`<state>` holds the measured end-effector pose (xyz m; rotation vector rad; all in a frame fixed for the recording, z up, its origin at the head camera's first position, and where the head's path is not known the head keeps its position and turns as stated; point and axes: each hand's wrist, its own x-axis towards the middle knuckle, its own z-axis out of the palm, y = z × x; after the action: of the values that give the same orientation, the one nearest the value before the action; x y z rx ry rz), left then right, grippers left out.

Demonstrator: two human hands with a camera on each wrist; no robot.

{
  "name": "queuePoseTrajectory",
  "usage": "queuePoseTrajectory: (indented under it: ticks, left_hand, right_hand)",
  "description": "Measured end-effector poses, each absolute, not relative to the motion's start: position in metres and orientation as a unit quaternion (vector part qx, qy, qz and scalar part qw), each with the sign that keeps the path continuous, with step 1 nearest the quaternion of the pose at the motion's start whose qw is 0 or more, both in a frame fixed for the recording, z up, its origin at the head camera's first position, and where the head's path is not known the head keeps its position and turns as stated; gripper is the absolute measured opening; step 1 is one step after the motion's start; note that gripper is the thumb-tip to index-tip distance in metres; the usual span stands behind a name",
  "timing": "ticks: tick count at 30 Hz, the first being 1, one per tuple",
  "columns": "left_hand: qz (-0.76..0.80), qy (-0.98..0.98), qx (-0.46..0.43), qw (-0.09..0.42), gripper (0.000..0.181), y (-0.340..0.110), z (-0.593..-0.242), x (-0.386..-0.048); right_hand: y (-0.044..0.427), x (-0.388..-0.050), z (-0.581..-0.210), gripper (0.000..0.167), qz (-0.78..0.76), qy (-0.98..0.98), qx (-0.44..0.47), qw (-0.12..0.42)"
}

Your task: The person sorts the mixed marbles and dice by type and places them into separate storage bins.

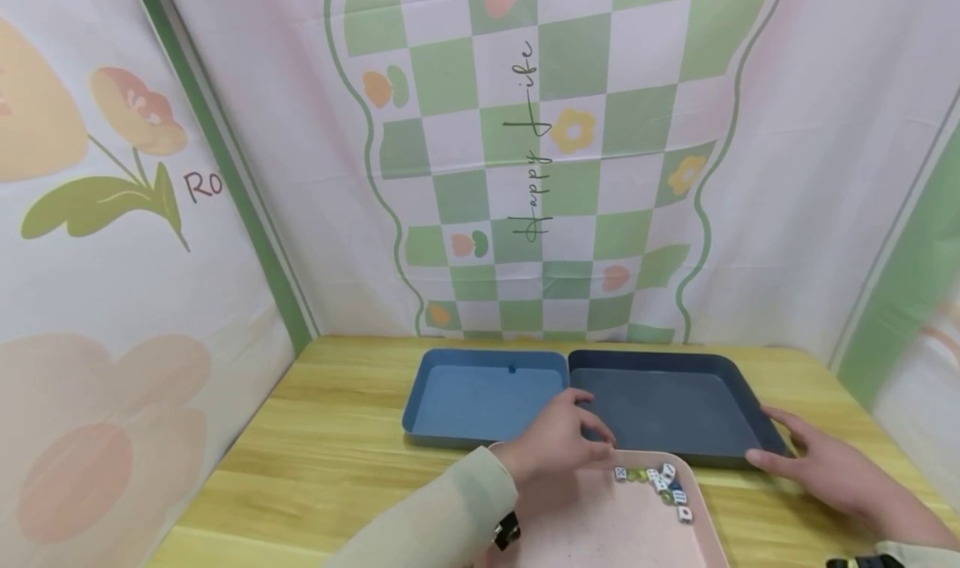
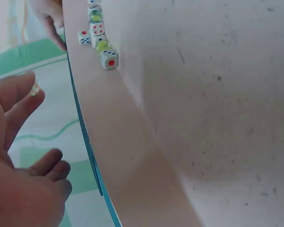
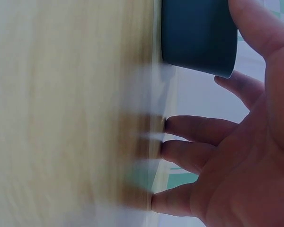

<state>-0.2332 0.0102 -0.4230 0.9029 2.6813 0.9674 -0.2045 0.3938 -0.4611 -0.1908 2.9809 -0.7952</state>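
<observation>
Pinching small translucent yellowish piece (image 2: 35, 88) (glinting): left hand (image 1: 558, 439), grip barely parted; right hand (image 1: 828, 468) loosely spread, touching dark tray (image 1: 652, 410).

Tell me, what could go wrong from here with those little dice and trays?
The small see-through piece is pinched at the very fingertips of the left hand, so it could slip and fall.

The dice crowd into one corner of the pink tray; reaching for one might knock others.

The right hand touches the dark tray at a corner, so a nudge might shift it against the blue tray beside it.
</observation>
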Motion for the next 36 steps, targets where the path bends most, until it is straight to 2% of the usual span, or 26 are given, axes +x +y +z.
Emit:
queuePoseTrajectory:
  ticks: [8,16,23,36]
  left_hand:
    - [0.398,0.895,0.192,0.059,0.007,0.008,-0.416,-0.236]
    - [0.421,0.889,0.168,0.064,0.003,0.001,-0.412,-0.243]
    - [0.411,0.9,0.143,0.018,0.006,-0.007,-0.405,-0.265]
    - [0.364,0.924,0.117,-0.017,0.009,-0.023,-0.401,-0.295]
  right_hand:
    - [0.395,-0.205,-0.461,0.092,-0.258,0.964,-0.06,0.026]
    - [0.395,-0.205,-0.461,0.092,-0.258,0.964,-0.058,0.031]
    - [0.394,-0.206,-0.462,0.093,-0.259,0.964,-0.056,0.034]
    - [0.394,-0.206,-0.462,0.092,-0.265,0.962,-0.057,0.032]
